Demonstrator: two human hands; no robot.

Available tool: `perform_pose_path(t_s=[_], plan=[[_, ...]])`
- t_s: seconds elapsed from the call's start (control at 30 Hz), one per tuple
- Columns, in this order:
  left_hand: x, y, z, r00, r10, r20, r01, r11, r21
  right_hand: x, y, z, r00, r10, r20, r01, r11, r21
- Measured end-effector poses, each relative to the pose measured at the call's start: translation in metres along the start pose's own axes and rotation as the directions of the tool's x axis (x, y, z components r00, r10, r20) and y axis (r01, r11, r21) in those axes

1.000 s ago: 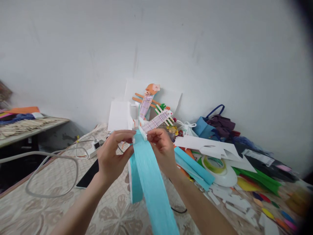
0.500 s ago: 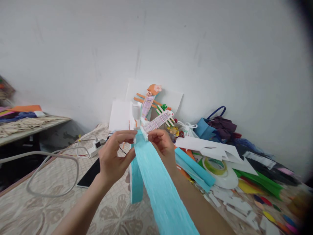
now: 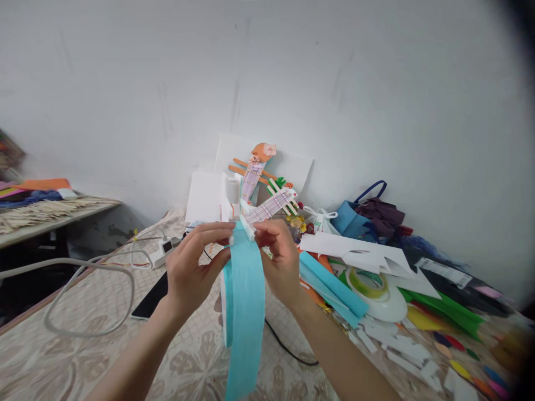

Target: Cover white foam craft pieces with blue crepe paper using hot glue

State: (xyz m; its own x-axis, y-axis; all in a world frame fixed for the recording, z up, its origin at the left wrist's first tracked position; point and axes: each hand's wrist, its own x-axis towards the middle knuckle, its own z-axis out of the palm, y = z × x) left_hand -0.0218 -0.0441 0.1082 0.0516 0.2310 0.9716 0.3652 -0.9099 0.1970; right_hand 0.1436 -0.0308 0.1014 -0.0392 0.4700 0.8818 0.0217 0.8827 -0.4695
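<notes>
- Left hand (image 3: 194,264) is pinching the blue strip (image 3: 246,323) at its upper left edge.
- Right hand (image 3: 278,259), I'm seeing remotely, is pinching the opposite edge.
- Between both, the strip is drooping before the tablecloth (image 3: 200,356).

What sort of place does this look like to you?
Probably a craft corner, perhaps in a home or small workshop. The signs are the turquoise strip in the middle, the roll of tape on the right, and the white scraps scattered near it.
</notes>
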Motion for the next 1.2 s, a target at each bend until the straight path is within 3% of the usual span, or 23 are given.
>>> perform_pose_path(t_s=[0.7,1.0,1.2], plan=[[-0.0013,-0.0027,0.0039,1.0,-0.015,-0.027,0.014,0.999,-0.033,0.0005,0.0014,-0.0017,1.0,-0.013,0.022,0.013,1.0,-0.009],[0.0023,0.0013,0.0017,0.999,0.043,-0.008,-0.043,0.999,0.014,0.002,0.0017,-0.0046,0.999,-0.025,0.035,0.024,1.0,0.021],[0.0025,0.0014,0.004,1.0,-0.024,-0.015,0.024,0.999,-0.045,0.003,-0.006,-0.0067,0.998,0.041,0.05,-0.041,0.999,-0.003]])
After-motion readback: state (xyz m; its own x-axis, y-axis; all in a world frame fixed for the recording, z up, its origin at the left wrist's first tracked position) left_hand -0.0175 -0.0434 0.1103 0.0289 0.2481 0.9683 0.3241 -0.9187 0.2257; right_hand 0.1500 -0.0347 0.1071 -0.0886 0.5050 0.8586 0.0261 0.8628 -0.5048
